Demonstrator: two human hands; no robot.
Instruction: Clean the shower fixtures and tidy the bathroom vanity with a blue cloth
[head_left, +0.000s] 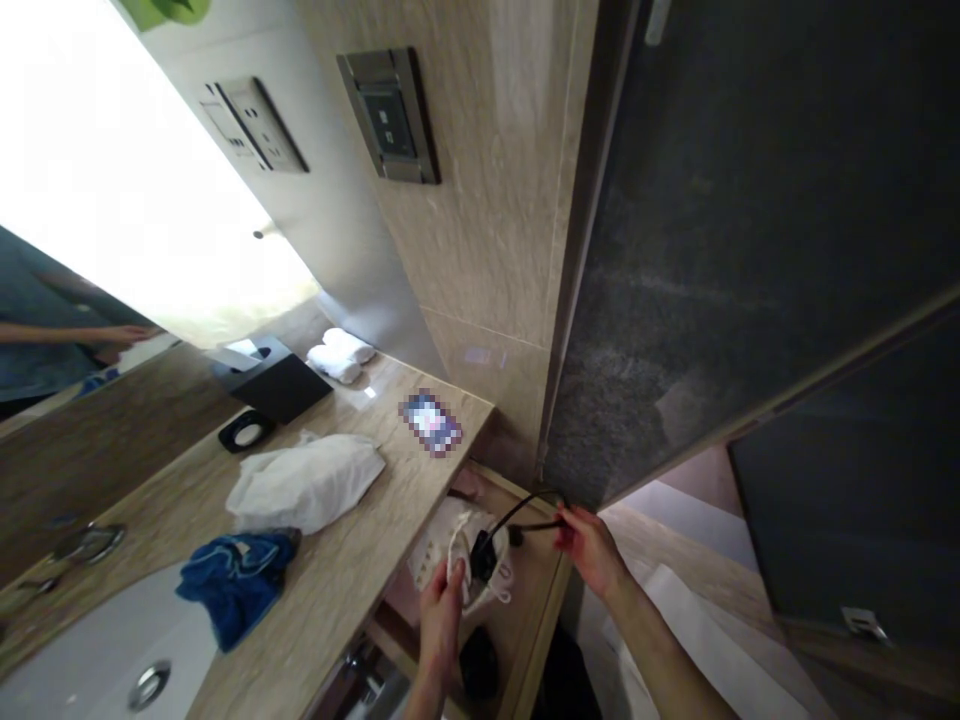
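My left hand [441,622] grips the cord and gathered neck of a white drawstring pouch [439,545], close to a black plug or adapter [484,558]. A thin black cable [525,510] loops from that plug to my right hand [589,548], whose fingers pinch it. The pouch lies over a wooden shelf [536,590] beneath the counter. A dark rounded object [478,668] sits on the shelf below my left hand. Part of the plug is hidden by the pouch cord.
A beige stone counter [337,560] holds a white plastic bag [306,484], a blue cloth [236,585], a blurred phone [431,422], a black tissue box [281,385], and rolled white towels [340,355]. A white sink [97,650] and large mirror [127,190] lie beyond. A dark glass door [735,250] stands beside.
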